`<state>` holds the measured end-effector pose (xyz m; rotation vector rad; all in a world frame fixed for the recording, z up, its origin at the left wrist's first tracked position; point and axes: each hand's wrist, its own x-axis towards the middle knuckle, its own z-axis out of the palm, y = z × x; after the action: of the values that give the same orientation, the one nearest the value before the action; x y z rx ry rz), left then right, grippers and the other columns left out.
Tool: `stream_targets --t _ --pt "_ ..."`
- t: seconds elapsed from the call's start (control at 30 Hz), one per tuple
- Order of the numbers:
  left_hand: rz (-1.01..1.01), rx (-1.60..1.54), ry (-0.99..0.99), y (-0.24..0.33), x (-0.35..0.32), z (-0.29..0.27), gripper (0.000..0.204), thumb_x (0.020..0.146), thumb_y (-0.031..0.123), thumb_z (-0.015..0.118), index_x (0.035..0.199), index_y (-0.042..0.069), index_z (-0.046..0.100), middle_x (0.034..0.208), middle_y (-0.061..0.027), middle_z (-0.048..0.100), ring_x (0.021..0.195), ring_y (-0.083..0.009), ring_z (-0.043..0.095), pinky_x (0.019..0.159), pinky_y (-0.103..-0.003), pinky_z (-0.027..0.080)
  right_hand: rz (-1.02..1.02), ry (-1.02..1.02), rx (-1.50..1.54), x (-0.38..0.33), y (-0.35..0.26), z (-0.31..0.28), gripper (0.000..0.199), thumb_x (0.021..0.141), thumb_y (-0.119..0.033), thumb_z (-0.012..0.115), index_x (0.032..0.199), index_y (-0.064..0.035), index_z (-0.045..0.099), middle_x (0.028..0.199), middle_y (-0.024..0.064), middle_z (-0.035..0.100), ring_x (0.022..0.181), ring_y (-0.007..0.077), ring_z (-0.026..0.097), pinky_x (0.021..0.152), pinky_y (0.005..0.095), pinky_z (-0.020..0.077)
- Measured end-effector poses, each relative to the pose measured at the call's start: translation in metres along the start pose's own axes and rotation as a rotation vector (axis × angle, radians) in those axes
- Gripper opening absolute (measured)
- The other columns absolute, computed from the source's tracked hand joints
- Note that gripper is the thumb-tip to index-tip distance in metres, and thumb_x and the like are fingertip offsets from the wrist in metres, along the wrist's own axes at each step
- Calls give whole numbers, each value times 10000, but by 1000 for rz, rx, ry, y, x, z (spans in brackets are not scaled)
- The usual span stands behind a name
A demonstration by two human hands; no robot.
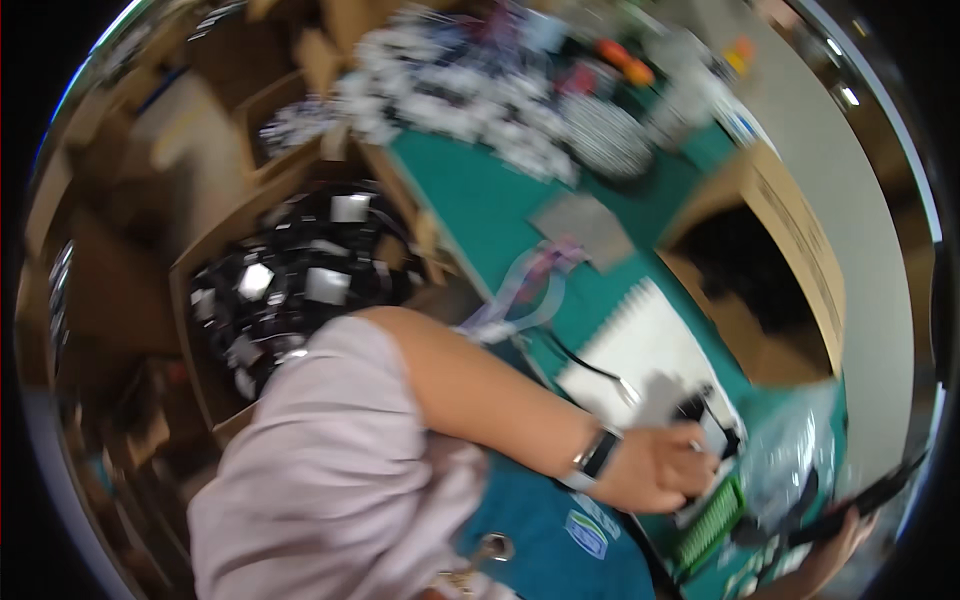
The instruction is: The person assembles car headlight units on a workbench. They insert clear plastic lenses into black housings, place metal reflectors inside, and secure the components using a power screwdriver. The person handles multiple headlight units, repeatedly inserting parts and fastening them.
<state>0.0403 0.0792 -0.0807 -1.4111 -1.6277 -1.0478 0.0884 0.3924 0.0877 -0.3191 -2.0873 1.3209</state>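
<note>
My left hand (655,470), with a dark band on its wrist, reaches across from the left over the green table. Its fingers are curled at a small black and grey object (715,435) on the edge of a white pad (635,345). Blur hides the object's kind and the exact grip. A black cable (575,357) with a pale end lies across the pad. Close by is a green ridged piece (710,525). At the lower right rim, my right hand (848,545) has its fingers around a long black object (860,502), partly out of view.
A carton (205,385) of black items with white labels stands left of the table (450,205). White-ended cables (470,90) are heaped at the far end. An open cardboard box (800,235) and a clear plastic bag (790,440) are on the right.
</note>
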Motion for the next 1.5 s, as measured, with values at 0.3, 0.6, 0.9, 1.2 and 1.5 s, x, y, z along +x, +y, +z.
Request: stream_targets --t 0.3,0.6,0.9,1.2,1.5 --pt "-338 -375 -170 -16 21 -190 392 698 323 691 879 14 533 968 -145 417 944 -269 410 798 -358 365 -70 -101 -962 18 164 -44 697 663 -460 704 1191 -54 499 1190 199 480 1107 310 455 973 421 323" --pt "-1459 860 -358 71 -175 -441 338 744 304 634 894 10 561 1018 -157 488 940 -290 460 861 -382 360 -20 -43 -556 -52 154 -19 736 668 -453 699 1248 -93 422 1242 170 451 1143 353 419 980 422 317" --pt "-2398 1579 -150 54 -328 -410 294 771 291 579 1040 175 613 1170 -100 504 1103 -315 462 887 -427 397 213 -159 -583 -161 200 -23 802 665 -448 696 1286 -97 330 1245 186 435 1162 349 400 980 415 317" --pt "-1727 2148 -175 -22 -408 -419 494 824 524 435 1079 123 568 1016 -145 578 858 -324 594 692 -461 481 1035 -166 -780 -333 294 -57 874 663 -444 694 1324 -101 237 1248 202 419 1181 345 381 981 407 317" --pt "-866 1023 523 -93 -135 -356 351 809 166 560 1073 -61 523 1100 -205 530 988 -275 531 865 -346 415 1635 360 -845 -390 386 -96 980 639 -473 695 1361 -109 143 1280 215 372 1216 347 333 991 416 300"
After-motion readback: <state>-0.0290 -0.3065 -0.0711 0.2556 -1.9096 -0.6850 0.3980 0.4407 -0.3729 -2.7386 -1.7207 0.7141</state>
